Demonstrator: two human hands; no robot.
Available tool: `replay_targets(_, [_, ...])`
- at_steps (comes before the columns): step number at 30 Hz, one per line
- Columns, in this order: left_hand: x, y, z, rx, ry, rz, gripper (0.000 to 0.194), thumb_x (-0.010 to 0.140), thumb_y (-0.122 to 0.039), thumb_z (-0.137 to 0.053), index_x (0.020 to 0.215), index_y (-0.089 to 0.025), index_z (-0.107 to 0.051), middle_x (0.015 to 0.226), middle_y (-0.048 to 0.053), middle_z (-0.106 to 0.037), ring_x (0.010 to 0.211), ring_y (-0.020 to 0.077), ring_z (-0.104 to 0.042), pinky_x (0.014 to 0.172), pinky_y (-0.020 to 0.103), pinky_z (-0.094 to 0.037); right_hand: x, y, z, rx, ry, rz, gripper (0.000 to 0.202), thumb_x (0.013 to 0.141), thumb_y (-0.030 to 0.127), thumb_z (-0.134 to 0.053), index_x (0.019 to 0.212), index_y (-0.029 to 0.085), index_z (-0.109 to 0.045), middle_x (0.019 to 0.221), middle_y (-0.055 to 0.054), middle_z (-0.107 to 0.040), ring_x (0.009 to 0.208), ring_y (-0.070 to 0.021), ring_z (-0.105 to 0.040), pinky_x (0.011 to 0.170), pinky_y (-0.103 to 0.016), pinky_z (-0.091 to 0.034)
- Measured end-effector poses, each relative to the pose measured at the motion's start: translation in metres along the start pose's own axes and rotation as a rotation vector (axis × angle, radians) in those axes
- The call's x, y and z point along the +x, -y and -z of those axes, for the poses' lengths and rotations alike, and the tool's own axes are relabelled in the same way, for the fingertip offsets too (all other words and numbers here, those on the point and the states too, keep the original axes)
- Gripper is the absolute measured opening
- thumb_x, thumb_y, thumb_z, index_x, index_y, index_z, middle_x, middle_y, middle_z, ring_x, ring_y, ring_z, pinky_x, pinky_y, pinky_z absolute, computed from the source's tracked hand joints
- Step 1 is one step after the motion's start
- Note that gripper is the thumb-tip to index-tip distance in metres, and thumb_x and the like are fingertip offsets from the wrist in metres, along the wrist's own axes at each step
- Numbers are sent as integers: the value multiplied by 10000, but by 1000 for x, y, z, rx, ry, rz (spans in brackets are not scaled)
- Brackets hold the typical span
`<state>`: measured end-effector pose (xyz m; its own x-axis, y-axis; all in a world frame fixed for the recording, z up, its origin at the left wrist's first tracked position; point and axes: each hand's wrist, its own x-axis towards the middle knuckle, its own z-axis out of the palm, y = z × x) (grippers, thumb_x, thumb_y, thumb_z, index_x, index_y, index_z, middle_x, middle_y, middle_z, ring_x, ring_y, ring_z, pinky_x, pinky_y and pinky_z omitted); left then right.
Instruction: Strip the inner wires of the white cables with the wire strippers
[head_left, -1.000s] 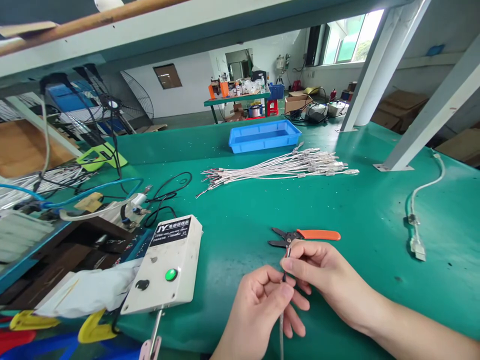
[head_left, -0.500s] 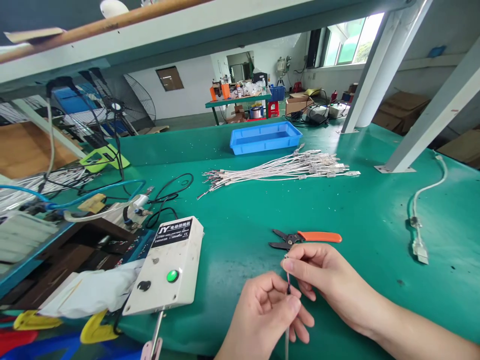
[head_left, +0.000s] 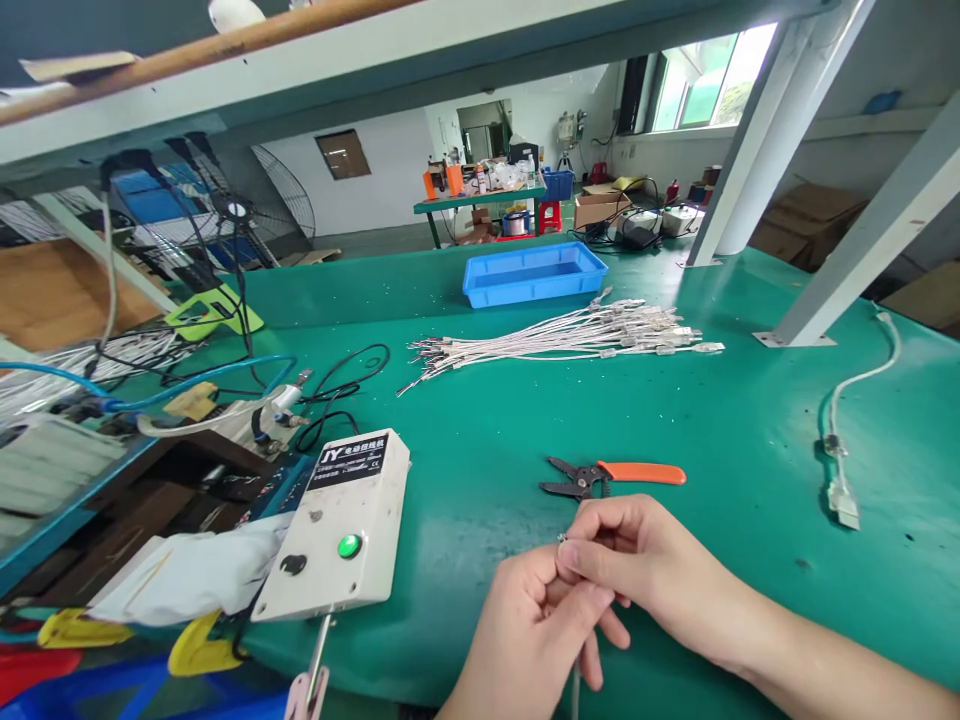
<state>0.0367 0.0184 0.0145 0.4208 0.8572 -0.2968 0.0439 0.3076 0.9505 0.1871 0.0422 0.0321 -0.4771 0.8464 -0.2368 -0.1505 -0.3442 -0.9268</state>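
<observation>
At the lower middle, my left hand [head_left: 540,620] is closed on a thin pale cable [head_left: 575,690], which hangs down below its fingers. My right hand [head_left: 637,560] pinches the upper end of that cable, its fingertips touching those of my left hand. A small metallic tip shows at the right fingertips; the rest of the cable end is hidden by the fingers. Just beyond my hands lie wire strippers [head_left: 581,480] with an orange handle, jaws apart. To the left sits a white box [head_left: 330,530] with a lit green button and a black knob.
A bundle of white cables [head_left: 555,335] lies across the green table [head_left: 465,430], before a blue tray [head_left: 534,275]. A single USB cable [head_left: 836,440] is at the right. Metal posts [head_left: 870,220] stand behind it. Tubes and black wires crowd the left.
My hands have come together, and the coloured wires that showed between them are now covered. The view has shifted slightly.
</observation>
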Motion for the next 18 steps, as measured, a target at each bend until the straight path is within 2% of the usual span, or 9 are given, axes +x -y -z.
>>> replay_targets(6, [-2, -1, 1, -128, -43, -68, 405, 885, -503, -590, 847, -101, -614, 689, 93, -693, 443, 73, -537, 470, 185, -401, 0, 3, -1, 38, -36, 31, 277, 809, 361, -726, 706, 125, -624, 529, 15, -574, 433, -74, -506, 459, -217, -293])
replay_targets(11, [-1, -4, -1, -219, -77, -92, 398, 878, -475, -616, 761, -94, -597, 774, 127, -713, 552, 114, -622, 481, 191, -433, 2, 1, -2, 77, 12, 12, 321, 854, 409, -679, 714, 134, -592, 469, 33, -502, 423, -107, -546, 454, -227, -272])
replay_targets(15, [-2, -1, 1, -227, -69, -62, 397, 888, -467, -603, 745, -98, -583, 708, 102, -696, 479, 101, -599, 451, 188, -414, 1, 2, -3, 3, -25, 15, 415, 890, 468, -625, 655, 128, -586, 473, 8, -507, 448, -80, -460, 470, -225, -295])
replay_targets(18, [-3, 3, 3, -256, -89, -44, 401, 869, -479, -622, 729, -108, -559, 656, 83, -687, 431, 93, -575, 430, 184, -408, 1, 4, -2, 14, -76, 14, 432, 881, 506, -619, 694, 117, -634, 490, 14, -470, 472, -78, -409, 482, -220, -328])
